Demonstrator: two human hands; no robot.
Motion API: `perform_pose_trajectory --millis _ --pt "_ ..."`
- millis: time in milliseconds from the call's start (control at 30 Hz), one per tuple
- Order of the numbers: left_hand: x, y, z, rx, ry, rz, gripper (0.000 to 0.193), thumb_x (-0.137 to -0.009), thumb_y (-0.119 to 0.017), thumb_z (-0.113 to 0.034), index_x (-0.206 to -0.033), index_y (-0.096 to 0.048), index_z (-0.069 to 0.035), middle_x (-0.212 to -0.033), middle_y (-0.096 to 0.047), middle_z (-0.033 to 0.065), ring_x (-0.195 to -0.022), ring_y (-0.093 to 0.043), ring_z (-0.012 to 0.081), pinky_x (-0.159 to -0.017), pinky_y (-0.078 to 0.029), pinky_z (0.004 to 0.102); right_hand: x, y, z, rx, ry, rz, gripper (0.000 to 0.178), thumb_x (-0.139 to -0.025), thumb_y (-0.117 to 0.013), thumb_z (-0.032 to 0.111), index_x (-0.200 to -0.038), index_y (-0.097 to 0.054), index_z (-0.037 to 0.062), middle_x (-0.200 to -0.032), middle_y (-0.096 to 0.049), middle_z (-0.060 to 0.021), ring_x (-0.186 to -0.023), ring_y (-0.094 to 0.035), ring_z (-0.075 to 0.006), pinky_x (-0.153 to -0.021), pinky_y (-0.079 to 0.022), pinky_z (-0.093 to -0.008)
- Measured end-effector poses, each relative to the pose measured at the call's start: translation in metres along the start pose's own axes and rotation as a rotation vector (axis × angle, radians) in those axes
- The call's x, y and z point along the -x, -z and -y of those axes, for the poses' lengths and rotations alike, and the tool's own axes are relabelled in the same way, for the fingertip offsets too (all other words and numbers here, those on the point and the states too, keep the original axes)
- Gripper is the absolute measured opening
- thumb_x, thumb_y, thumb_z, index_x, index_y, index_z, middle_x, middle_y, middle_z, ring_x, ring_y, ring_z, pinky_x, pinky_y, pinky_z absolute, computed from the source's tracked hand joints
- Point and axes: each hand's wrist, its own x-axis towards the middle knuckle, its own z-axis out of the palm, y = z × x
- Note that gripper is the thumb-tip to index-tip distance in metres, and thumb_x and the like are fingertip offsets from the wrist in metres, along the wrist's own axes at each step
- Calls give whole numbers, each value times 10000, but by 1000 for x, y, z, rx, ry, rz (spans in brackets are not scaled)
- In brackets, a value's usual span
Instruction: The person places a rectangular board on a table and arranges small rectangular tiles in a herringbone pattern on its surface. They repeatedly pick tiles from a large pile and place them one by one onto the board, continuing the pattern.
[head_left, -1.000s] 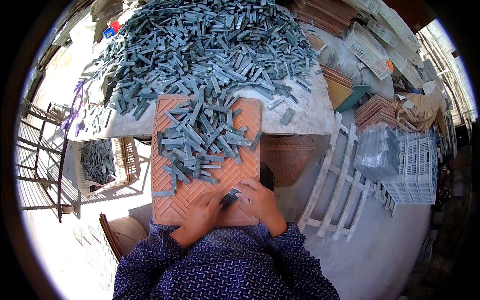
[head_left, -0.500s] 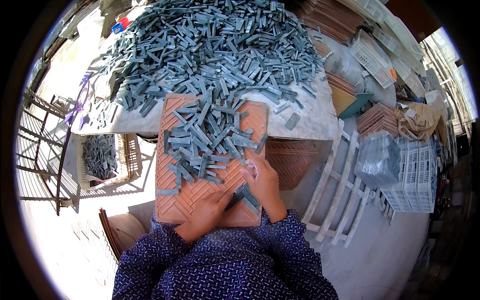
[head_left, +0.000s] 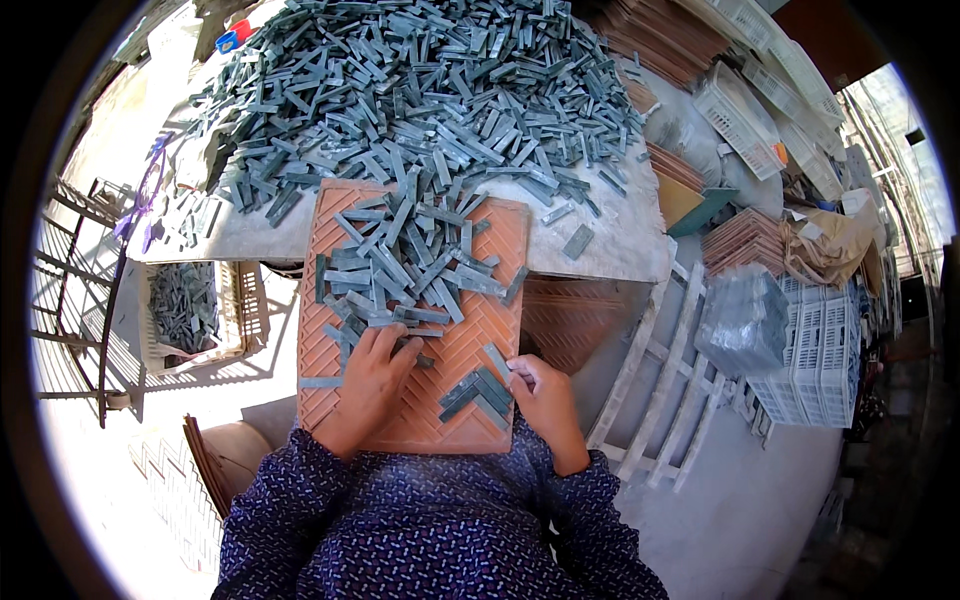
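An orange grooved tile mould (head_left: 440, 400) with a herringbone pattern lies in front of me, its far end resting on the table. Loose grey-green stone strips (head_left: 400, 250) are heaped over its far half. Several strips are laid in a chevron (head_left: 476, 396) at the near right of the mould. Between thumb and fingers, my right hand (head_left: 548, 405) pinches one stone strip (head_left: 496, 360) just beyond that chevron. At the near edge of the heap, my left hand (head_left: 368, 385) touches strips, its fingers bent and apart; their tips are partly hidden.
A large pile of strips (head_left: 420, 90) covers the table (head_left: 610, 235). A crate of strips (head_left: 235, 310) stands at the left. Stacked moulds (head_left: 745, 240), white crates (head_left: 810, 350) and a pale slatted frame (head_left: 640, 390) are on the right.
My left hand has moved from the chevron up and left to the heap's near edge. My right hand has come down nearer the chevron with a strip. The view has shifted slightly.
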Motion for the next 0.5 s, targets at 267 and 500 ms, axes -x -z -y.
perform_pose_trajectory --millis 267,500 --pt "-2 8 -3 -40 -49 61 349 -701 -560 2 -1049 -591 14 -1062 -528 145 -926 -510 310 -802 -449 362 5 -3 9 119 147 -92 166 -767 -664 58 -930 -642 32 -843 -619 -148 -769 -631 -306 -675 -497 -361" --pt "-7 6 1 9 -55 56 306 -695 -551 1 -996 -594 26 -1028 -529 129 -903 -508 293 -791 -446 350 8 -6 16 185 130 -91 201 -748 -691 80 -938 -634 48 -817 -605 -125 -744 -627 -296 -647 -493 -365"
